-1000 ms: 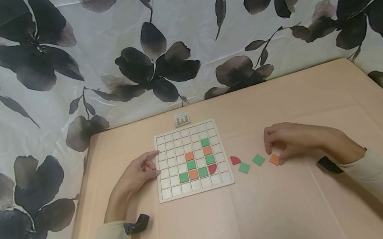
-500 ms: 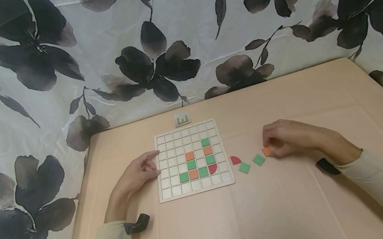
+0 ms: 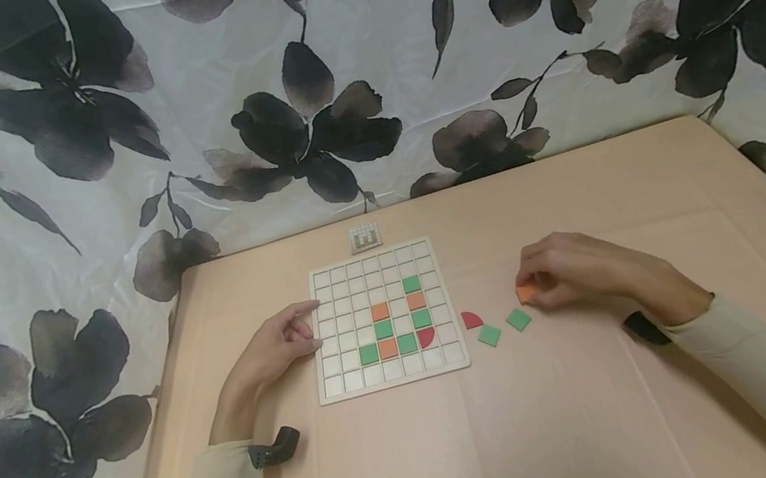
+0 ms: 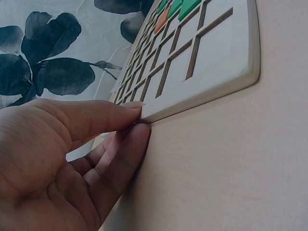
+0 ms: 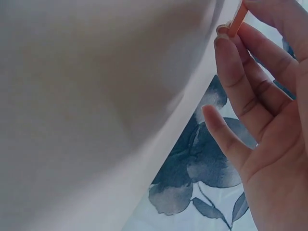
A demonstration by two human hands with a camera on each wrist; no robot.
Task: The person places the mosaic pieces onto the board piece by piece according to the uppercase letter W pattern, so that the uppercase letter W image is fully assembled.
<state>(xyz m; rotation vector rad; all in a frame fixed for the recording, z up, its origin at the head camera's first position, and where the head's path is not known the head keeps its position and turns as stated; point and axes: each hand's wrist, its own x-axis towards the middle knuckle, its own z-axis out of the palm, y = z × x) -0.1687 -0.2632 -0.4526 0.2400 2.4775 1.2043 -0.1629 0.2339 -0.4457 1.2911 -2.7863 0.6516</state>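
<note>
A pale grid board [image 3: 355, 392] lies on the table with several green, orange and red tiles in its cells. At its left edge, the thumb and index finger of my left hand [image 3: 268, 351] touch the rim; the left wrist view shows the thumb tip on the board's edge [image 4: 207, 94]. My right hand [image 3: 574, 270] pinches an orange square tile [image 3: 526, 294], seen edge-on in the right wrist view as an orange tile [image 5: 237, 20] between thumb and fingertips. Beside it lie a green tile [image 3: 518, 319], another green tile [image 3: 489, 335] and a red quarter-circle tile [image 3: 472, 320].
A small card with a grid pattern [image 3: 364, 238] lies behind the board. The wooden table [image 3: 552, 430] ends at the back against a floral curtain [image 3: 351, 50]. A dark wrist strap [image 3: 275, 449] is at the left wrist.
My right hand has picked up the orange tile and carried it up and leftward. The left hand and the board have stayed in place.
</note>
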